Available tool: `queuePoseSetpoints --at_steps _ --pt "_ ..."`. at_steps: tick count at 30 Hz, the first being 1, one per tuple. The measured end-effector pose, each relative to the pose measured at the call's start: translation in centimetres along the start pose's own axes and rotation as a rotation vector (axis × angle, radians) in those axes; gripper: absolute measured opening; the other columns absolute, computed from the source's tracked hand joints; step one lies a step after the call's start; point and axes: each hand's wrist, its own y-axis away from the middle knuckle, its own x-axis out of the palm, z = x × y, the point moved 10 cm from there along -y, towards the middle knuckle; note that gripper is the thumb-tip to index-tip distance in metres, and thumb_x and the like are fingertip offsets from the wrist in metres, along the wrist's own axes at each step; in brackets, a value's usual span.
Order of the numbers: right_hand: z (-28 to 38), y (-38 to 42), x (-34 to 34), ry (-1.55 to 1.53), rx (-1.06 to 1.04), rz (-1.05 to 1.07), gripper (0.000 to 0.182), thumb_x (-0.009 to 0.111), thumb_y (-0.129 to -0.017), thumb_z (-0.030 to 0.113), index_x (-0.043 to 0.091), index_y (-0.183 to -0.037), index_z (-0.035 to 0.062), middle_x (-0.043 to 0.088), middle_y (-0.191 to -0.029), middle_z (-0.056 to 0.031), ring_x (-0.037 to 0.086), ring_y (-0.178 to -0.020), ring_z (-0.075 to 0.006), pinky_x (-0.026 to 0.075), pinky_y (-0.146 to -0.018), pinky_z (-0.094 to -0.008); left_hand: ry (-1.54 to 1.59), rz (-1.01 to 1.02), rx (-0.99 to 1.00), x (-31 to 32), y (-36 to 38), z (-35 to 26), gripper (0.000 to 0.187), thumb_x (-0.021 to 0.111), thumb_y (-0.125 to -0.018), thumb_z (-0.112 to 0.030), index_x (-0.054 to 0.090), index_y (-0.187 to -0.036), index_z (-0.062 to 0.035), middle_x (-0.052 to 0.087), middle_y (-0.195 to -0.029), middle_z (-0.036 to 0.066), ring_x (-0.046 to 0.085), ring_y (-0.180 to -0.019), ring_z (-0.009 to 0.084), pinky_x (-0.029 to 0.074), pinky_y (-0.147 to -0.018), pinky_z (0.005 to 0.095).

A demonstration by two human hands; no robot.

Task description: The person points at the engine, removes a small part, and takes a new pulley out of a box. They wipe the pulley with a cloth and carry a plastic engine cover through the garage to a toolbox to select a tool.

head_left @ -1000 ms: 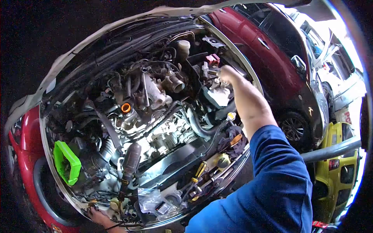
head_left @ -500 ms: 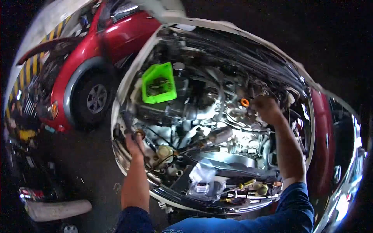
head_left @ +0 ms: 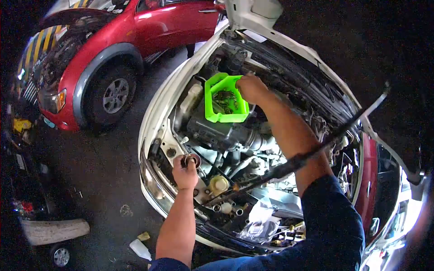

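My left hand (head_left: 185, 174) is closed around a round, dark brownish ring-like piece (head_left: 193, 161), thumb on top, above the front left corner of the engine bay. A bright green plastic bin (head_left: 226, 118) with small metal parts (head_left: 224, 101) inside sits on the black housing (head_left: 208, 130) in the bay. At the bin's right rim is my right hand (head_left: 254, 89), its fingers curled over the edge; the fingertips are partly hidden. A long dark rod (head_left: 312, 151) slants up to the right, passing in front of my right forearm.
The white car's raised hood (head_left: 255, 18) is at the top. A yellowish reservoir cap (head_left: 220, 184) stands near my left hand. Clear plastic bags (head_left: 262, 221) and tools (head_left: 289, 232) lie along the front. A red vehicle (head_left: 104, 58) with its hood up stands at left.
My right hand has moved from the engine's right side, by an orange ring, left to the green bin. My left hand still holds the round piece. The long rod now crosses the view, which has shifted.
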Motion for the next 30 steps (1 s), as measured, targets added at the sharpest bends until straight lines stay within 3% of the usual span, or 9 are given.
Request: queuePoseSetpoints --at_steps 3,8,14,17,24,27,30 --pt "-0.9 -2.6 2.7 0.031 0.05 0.124 0.023 0.061 -0.069 0.013 0.069 -0.089 0.007 0.067 -0.09 -0.0153 0.065 -0.085 -0.0335 0.05 -0.081 -0.0435 0.123 0.048 -0.083 0.7 0.0 1.9 0.03 0.064 -0.08 -0.019 0.054 -0.103 -0.0016 0.061 -0.091 0.015 0.063 -0.079 0.0289 0.05 -0.072 0.038" --pt "0.2 -3.6 5.8 0.133 0.039 0.434 0.021 0.063 -0.07 0.011 0.069 -0.088 0.0056 0.068 -0.091 -0.0156 0.065 -0.09 -0.0319 0.045 -0.089 -0.0464 0.075 0.041 -0.02 0.1 -0.1 -0.1 0.03 0.065 -0.08 -0.013 0.052 -0.102 0.0013 0.059 -0.091 0.014 0.062 -0.079 0.0233 0.05 -0.072 0.034" --pt "0.2 -5.0 8.0 0.245 -0.033 0.53 0.018 0.062 -0.071 0.015 0.071 -0.085 0.0071 0.069 -0.091 -0.0136 0.066 -0.09 -0.0282 0.041 -0.089 -0.0457 0.07 0.053 -0.042 0.2 0.0 0.5 0.029 0.065 -0.079 -0.013 0.052 -0.102 -0.0001 0.06 -0.09 0.014 0.062 -0.078 0.0249 0.05 -0.071 0.035" --pt "0.8 -4.4 7.2 0.318 -0.013 0.563 0.017 0.063 -0.068 0.008 0.07 -0.082 0.0143 0.069 -0.084 -0.0071 0.065 -0.089 -0.0244 0.037 -0.086 -0.0436 0.075 0.045 -0.015 0.3 0.0 0.7 0.029 0.065 -0.079 -0.013 0.053 -0.102 -0.0007 0.059 -0.091 0.014 0.062 -0.078 0.0255 0.05 -0.07 0.0356" --pt "0.8 -3.7 7.3 0.282 0.002 0.517 0.015 0.06 -0.071 0.009 0.07 -0.082 0.0127 0.068 -0.079 -0.0086 0.066 -0.084 -0.0262 0.036 -0.089 -0.0458 0.094 0.024 -0.027 0.3 0.1 1.1 0.027 0.065 -0.078 -0.014 0.054 -0.099 -0.001 0.059 -0.091 0.014 0.062 -0.078 0.0295 0.05 -0.07 0.0367" --pt "0.4 -3.8 7.5 0.27 0.011 0.499 0.015 0.059 -0.072 0.01 0.07 -0.083 0.0131 0.068 -0.08 -0.0095 0.066 -0.085 -0.0263 0.038 -0.091 -0.0471 0.157 0.038 -0.069 0.5 0.1 1.7 0.027 0.065 -0.078 -0.015 0.055 -0.099 -0.0009 0.059 -0.091 0.015 0.061 -0.078 0.0316 0.05 -0.071 0.0369" --pt "0.1 -3.9 6.5 0.244 0.014 0.452 0.018 0.061 -0.073 0.013 0.068 -0.089 0.0102 0.067 -0.082 -0.013 0.065 -0.085 -0.0308 0.043 -0.088 -0.0471 0.029 0.038 -0.079 0.5 0.1 2.4 0.028 0.065 -0.078 -0.014 0.054 -0.099 -0.0002 0.059 -0.09 0.015 0.062 -0.077 0.0295 0.05 -0.07 0.0359"
